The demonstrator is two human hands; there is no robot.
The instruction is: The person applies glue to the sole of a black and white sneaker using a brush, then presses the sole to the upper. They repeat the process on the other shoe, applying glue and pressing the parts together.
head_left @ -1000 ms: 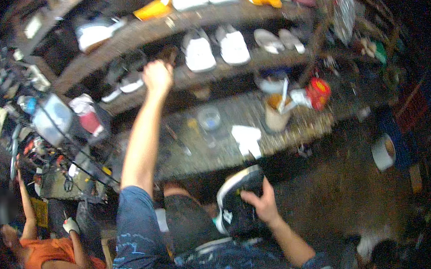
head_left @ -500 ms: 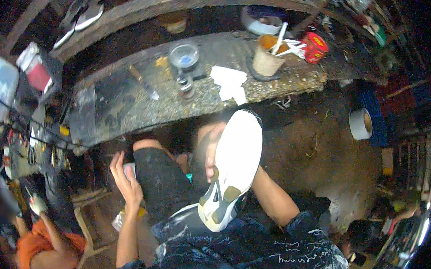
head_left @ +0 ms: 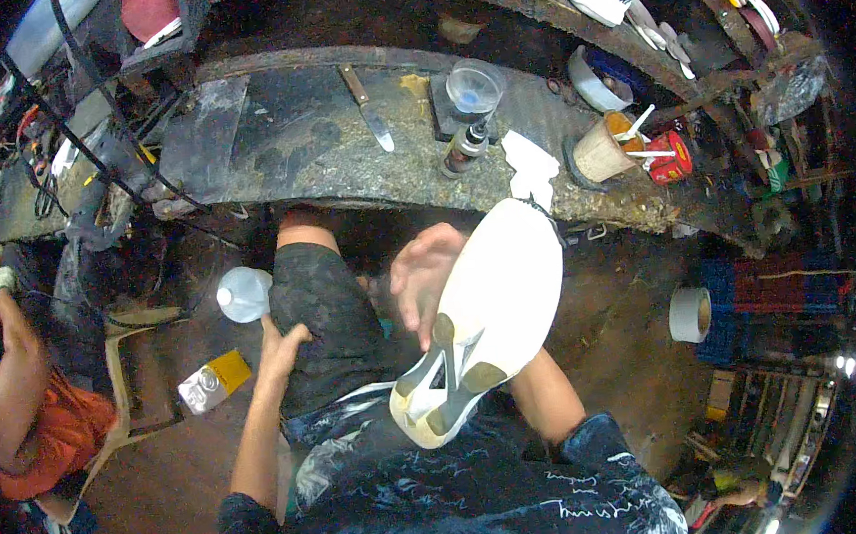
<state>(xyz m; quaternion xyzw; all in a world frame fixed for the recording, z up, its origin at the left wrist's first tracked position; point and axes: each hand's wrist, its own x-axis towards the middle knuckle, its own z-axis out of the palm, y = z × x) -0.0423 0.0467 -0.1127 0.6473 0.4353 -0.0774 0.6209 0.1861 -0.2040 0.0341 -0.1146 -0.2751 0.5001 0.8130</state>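
Observation:
A white shoe (head_left: 504, 291), sole up with a pale heel and dark olive patches, is tilted in front of my chest. My right hand (head_left: 427, 279) shows at its left side, fingers curled, gripping it; the forearm passes behind the shoe. My left hand (head_left: 283, 349) is low beside my left thigh, thumb and forefinger apart, with nothing seen in it. Its fingertip is closest to a translucent plastic bottle (head_left: 244, 294); whether they touch I cannot tell. The other fingers are partly hidden.
A stone-topped bench (head_left: 306, 161) ahead holds a knife (head_left: 367, 109), a clear bowl (head_left: 474, 89), a small dark bottle (head_left: 465, 149), white paper (head_left: 530, 166), a glue-stained pot (head_left: 602, 149) and a red can (head_left: 671, 157). A yellow-and-white box (head_left: 214, 381) lies on the floor. Another person (head_left: 43, 433) sits left.
The view has swung, so the bench appears higher and further right. My left hand has turned, its thumb now spread away. The plastic bottle and floor box are more exposed; the shoe remains in my right hand.

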